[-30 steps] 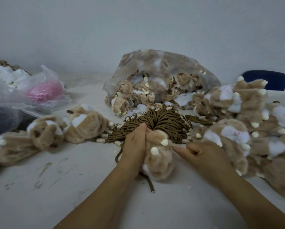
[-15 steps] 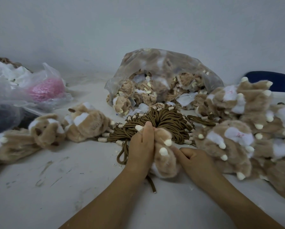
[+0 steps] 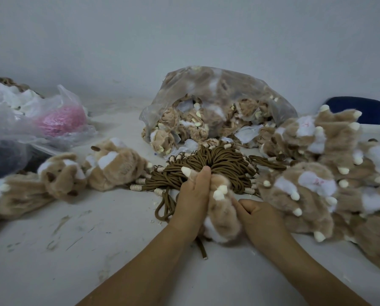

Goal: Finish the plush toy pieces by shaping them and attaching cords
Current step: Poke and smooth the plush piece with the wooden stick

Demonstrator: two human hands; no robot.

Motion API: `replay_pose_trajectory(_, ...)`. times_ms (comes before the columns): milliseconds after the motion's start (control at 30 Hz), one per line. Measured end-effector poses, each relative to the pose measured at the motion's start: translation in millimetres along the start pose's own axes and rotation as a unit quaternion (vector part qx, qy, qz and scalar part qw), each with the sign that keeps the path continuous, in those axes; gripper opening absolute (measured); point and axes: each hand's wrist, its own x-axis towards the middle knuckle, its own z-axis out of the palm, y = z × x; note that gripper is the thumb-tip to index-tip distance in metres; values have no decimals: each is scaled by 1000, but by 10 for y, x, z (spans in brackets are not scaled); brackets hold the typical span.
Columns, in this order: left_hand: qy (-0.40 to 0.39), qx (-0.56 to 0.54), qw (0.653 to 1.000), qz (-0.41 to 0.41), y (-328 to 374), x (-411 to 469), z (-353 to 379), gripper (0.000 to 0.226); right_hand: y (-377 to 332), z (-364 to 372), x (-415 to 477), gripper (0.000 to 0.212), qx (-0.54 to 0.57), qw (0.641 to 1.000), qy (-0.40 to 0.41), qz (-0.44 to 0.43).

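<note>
We recorded a single view from a wide-angle camera worn on the person's head, which faced forward and down across the white table [image 3: 85, 257] toward the wall [image 3: 184, 40]. It sat near the work: the bottom edge cut both forearms, with the left hand [image 3: 192, 202] and right hand [image 3: 261, 219] near centre.

A tan-and-white plush piece [image 3: 223, 215], cream claw tips up, stands on the tabletop [image 3: 96, 250] in the grip of the left hand [image 3: 192, 202] and right hand [image 3: 258, 215]; a brown cord [image 3: 203, 250] trails from beneath, apparently attached. Just behind it fans a bundle of bead-ended cords [image 3: 226, 165]. More plush pieces [image 3: 306, 195] heap at right.
</note>
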Motion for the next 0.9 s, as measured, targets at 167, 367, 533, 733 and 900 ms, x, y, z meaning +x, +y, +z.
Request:
replay_pose_trajectory(167,-74,-37,997,5,-55,26,-61,57,-49,-89,69,50,41,997,49,39)
replay_pose_trajectory(367,-145,-239,945,-166,-101,65,-71,65,7,-168,89,56,85,988,119,52)
replay_pose_trajectory(533,-13,-244,968,-58,-77,217,-179,59,83,-213,108,61,67,992,89,60)
replay_pose_trajectory(733,88,-217,972,16,-36,276,-321,35,126,-253,97,64,-25,998,-14,61)
replay_pose_trajectory(900,103,-202,973,34,27,262,-344,39,119,-218,55,68,-44,998,-48,5)
